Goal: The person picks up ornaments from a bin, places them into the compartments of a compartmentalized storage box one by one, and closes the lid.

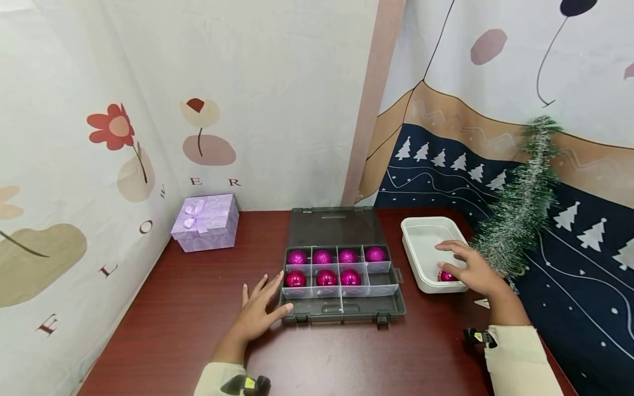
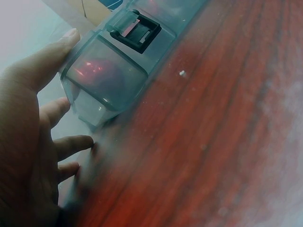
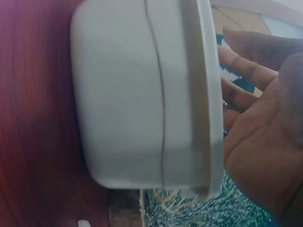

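A dark, see-through compartment box (image 1: pixel 342 307) lies with its lid (image 1: pixel 337 228) folded back. Several shiny magenta Christmas balls (image 1: pixel 326 278) sit singly in its small compartments; the right one of the second row holds none. My left hand (image 1: pixel 260 311), fingers spread, touches the box's left front corner. In the left wrist view, the thumb (image 2: pixel 64 47) lies against the box's edge. Over the right side of a white plastic tub (image 1: pixel 426 286) is my right hand (image 1: pixel 470 269), fingers spread and slightly bent. One magenta ball (image 1: pixel 447 275) lies below them, partly hidden by the hand.
A lilac gift box (image 1: pixel 210 225) with a bow stands at the back left of the reddish-brown table (image 1: pixel 198 308). Behind the tub, a small tinsel Christmas tree (image 1: pixel 520 209) rises at the right. Printed cloth (image 1: pixel 277 110) hangs along the back and sides.
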{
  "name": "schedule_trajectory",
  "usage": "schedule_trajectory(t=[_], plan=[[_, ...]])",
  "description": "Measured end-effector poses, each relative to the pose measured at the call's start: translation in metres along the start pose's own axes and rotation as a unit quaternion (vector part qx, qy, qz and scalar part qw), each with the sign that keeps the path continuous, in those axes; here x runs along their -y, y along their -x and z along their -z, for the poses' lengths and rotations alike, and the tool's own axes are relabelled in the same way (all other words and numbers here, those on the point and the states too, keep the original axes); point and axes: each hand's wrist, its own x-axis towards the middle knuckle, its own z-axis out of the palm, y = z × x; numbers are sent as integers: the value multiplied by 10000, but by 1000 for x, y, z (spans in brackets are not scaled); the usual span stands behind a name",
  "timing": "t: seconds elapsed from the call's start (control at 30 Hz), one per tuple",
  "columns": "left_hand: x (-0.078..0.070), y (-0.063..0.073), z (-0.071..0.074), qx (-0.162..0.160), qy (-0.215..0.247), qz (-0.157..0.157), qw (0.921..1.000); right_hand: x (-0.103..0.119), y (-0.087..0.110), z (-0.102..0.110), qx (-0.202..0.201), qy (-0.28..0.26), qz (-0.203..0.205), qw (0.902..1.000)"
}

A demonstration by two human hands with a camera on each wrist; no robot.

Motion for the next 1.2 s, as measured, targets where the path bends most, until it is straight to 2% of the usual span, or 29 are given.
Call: schedule_trajectory(t=[0.37, 0.57, 0.7, 0.97, 1.2], plan=[[-1, 0, 1, 20, -1, 24, 10000, -10, -5, 14, 643, -342, -515, 9960], [0, 1, 0, 19, 3, 5, 10000, -15, -9, 18, 1182, -249, -724, 9900], [0, 1, -1, -21, 49, -3, 10000, -15, -12, 19, 1429, -400, -859, 9852], [0, 1, 0, -16, 76, -6, 10000, -17, -17, 20, 1644, -225, -1074, 9803], [0, 0, 0, -49, 29, -56, 10000, -15, -20, 20, 1829, 98, -1086, 9771]])
